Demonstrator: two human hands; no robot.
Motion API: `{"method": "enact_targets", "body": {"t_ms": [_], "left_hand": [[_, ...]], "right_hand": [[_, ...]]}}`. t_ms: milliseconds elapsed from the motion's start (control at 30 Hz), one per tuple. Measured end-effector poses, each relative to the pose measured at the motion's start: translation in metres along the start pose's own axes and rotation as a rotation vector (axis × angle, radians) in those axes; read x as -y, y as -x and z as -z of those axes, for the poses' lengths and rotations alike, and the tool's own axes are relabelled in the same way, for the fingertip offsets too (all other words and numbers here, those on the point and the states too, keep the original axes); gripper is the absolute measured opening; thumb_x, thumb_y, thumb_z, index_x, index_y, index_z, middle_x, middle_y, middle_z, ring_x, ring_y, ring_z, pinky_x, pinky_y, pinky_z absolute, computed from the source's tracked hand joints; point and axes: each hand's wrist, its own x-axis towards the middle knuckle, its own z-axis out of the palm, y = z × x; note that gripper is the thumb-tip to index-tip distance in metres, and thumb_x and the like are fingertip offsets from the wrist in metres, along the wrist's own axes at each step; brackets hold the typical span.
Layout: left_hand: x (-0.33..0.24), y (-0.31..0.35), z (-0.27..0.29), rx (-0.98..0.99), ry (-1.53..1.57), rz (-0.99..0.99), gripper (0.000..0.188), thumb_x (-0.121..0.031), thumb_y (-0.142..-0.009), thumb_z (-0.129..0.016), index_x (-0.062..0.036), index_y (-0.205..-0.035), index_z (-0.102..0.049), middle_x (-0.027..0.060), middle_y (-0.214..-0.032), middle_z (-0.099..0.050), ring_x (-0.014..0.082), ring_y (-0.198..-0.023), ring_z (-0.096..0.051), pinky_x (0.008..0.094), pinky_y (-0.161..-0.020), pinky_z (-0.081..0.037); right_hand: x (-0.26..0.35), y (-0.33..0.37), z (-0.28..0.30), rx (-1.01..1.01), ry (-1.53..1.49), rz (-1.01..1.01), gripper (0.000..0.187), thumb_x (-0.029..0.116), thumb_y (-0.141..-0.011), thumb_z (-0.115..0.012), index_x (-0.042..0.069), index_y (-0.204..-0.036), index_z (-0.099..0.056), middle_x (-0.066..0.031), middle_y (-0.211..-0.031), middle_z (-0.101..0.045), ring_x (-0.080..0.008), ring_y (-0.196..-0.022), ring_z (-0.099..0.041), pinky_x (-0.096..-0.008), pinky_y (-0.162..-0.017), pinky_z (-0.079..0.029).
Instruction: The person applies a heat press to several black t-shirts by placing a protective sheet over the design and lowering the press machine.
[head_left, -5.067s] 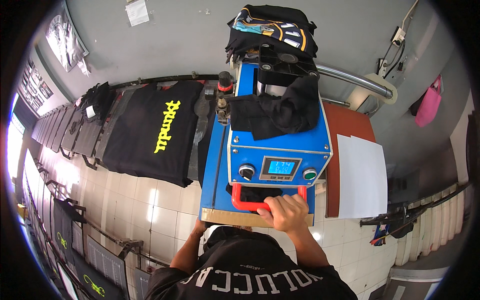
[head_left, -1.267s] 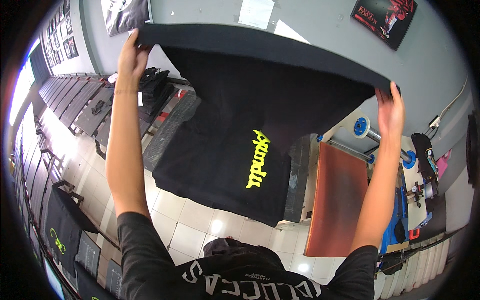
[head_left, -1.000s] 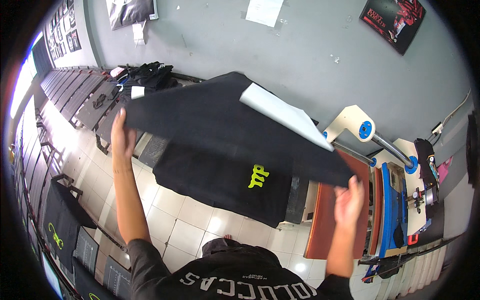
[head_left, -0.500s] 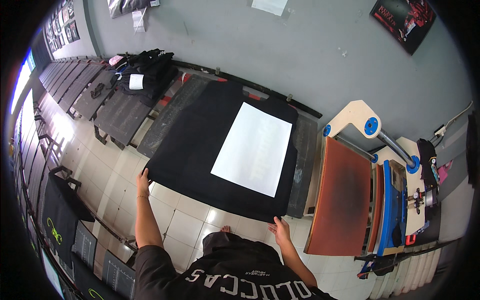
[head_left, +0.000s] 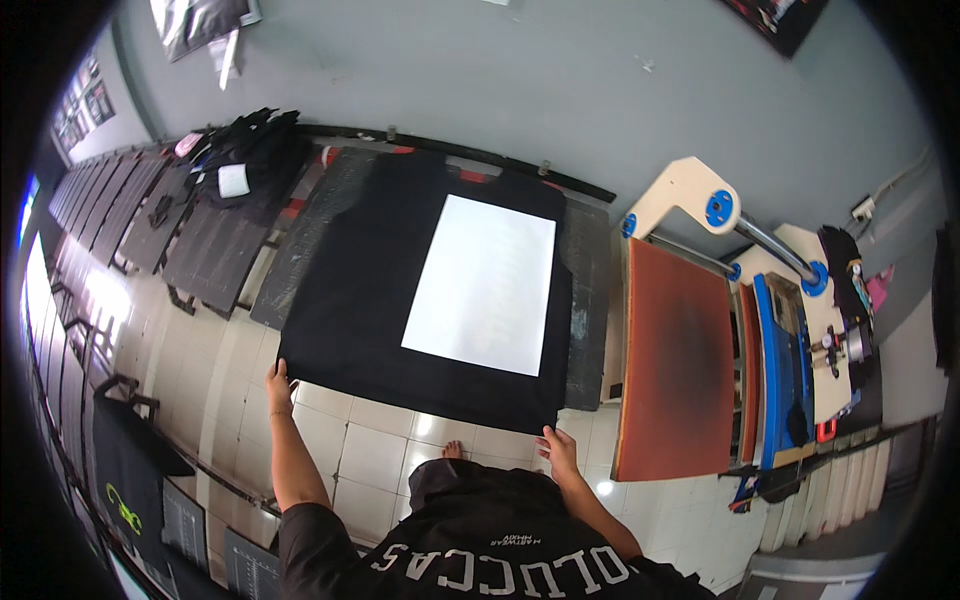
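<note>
A black shirt [head_left: 350,270] lies spread over a dark flat board [head_left: 590,300], its near hem reaching past the board's front edge. On the shirt, right of its middle, rests a large white sheet [head_left: 480,285], flat and slightly slanted. My left hand [head_left: 280,387] is closed on the shirt's near left corner. At the near right corner, my right hand [head_left: 558,450] pinches the hem between thumb and finger, its other fingers loosely spread below.
To the right stands a heat press [head_left: 690,190] with a reddish-brown pad [head_left: 675,360]. Dark garments [head_left: 255,160] are piled on a board at the back left, with a row of similar boards [head_left: 100,200] beyond. A grey wall [head_left: 430,70] closes off the far side.
My view has shifted, so the scene sits further left and a bit higher. Both hands still grip the shirt's near corners, and the sheet stays on the shirt.
</note>
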Motion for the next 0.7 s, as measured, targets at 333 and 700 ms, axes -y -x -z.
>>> {"method": "enact_targets", "body": {"t_ms": [333,700], "left_hand": [[0.041,-0.056,-0.020,-0.296,-0.045,0.020,0.040,-0.028,-0.096,-0.053,-0.0097,-0.133,-0.054,0.0111,-0.116,-0.065,0.0270,-0.095,-0.065,0.0397,-0.078,-0.052],[-0.126,0.132,-0.322,0.094,-0.263,-1.351,0.035,-0.025,-0.100,-0.045,0.0035,-0.115,-0.060,0.0173,-0.111,-0.063,0.0324,-0.099,-0.061,0.0427,-0.087,-0.049]], "right_hand": [[-0.022,-0.013,-0.021,0.070,0.180,-0.006,0.037,0.038,-0.095,-0.058,0.005,-0.110,-0.064,-0.0051,-0.096,-0.069,-0.0147,-0.081,-0.067,-0.0312,-0.065,-0.053],[-0.008,0.127,0.080,-0.005,0.255,0.117,0.043,0.041,-0.092,-0.057,0.000,-0.105,-0.066,-0.0109,-0.092,-0.070,-0.0201,-0.076,-0.067,-0.0346,-0.067,-0.054]]}}
